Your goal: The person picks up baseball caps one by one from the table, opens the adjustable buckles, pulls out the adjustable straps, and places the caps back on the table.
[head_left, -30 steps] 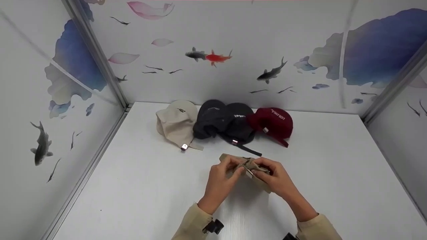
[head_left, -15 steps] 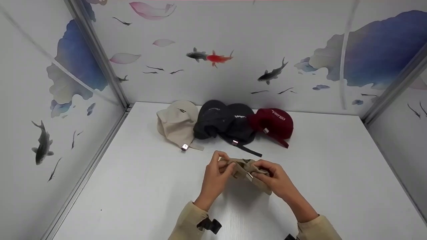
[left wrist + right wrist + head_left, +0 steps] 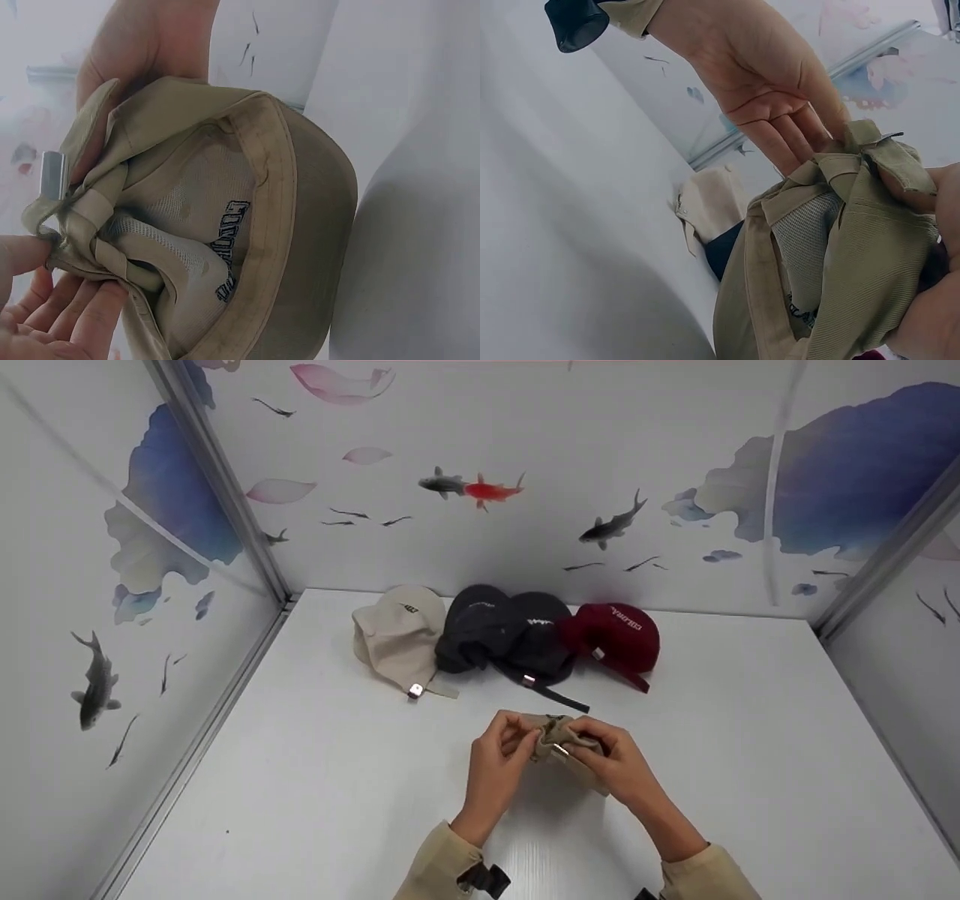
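A khaki baseball cap [image 3: 556, 729] is held above the table between both hands. Its inside, with mesh lining and dark lettering, faces the left wrist camera, and the brim [image 3: 319, 225] points away from the fingers. The left hand [image 3: 495, 769] pinches the back strap [image 3: 41, 217] close to the metal buckle [image 3: 52, 176]. On the opposite side of the strap opening, the right hand [image 3: 619, 761] grips the bunched cloth. The strap's loose end [image 3: 91, 124] sticks up past the buckle. How the strap threads through the buckle is partly hidden by cloth and fingers.
Along the table's back lie a cream cap [image 3: 397, 641], two dark caps [image 3: 480, 622] [image 3: 544, 649] that overlap, and a dark red cap [image 3: 619, 637]. Printed panels [image 3: 525, 427] wall in the white table [image 3: 300, 795] at the back and sides.
The left hand first moved left, stretching the cap's back edge, then came back right against the buckle, bunching the cloth. The right hand keeps its grip almost in place. The other caps stay put.
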Tool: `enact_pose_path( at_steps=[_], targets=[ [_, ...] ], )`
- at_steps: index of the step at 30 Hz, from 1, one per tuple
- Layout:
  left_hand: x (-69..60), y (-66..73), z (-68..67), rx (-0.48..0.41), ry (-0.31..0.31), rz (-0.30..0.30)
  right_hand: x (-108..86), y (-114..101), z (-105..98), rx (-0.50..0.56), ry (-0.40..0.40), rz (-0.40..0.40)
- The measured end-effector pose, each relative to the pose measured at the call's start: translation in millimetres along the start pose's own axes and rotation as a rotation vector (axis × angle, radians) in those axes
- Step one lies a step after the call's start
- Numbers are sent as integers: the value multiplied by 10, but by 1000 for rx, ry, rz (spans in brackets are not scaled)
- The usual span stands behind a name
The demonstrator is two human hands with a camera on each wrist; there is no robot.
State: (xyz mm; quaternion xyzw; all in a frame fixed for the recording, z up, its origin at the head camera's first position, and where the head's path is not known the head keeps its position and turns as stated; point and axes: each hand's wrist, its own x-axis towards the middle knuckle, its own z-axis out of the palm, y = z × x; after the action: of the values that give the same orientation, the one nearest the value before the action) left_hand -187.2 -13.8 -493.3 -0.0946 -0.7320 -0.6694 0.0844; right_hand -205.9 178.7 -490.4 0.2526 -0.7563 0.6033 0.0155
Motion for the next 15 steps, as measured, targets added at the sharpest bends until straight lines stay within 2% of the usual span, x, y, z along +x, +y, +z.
enact_pose_path(
  at_steps=[7, 9, 15],
  targets=[
    [-40, -27, -14, -49, -68, 71, -9, -4, 33, 13, 35, -6],
    [-43, -50, -31, -33, -80, 83, -20, 0, 40, 19, 28, 2],
    [-17, -75, -90, 7, -69, 81, -39, 1, 48, 34, -10, 12]
  ],
)
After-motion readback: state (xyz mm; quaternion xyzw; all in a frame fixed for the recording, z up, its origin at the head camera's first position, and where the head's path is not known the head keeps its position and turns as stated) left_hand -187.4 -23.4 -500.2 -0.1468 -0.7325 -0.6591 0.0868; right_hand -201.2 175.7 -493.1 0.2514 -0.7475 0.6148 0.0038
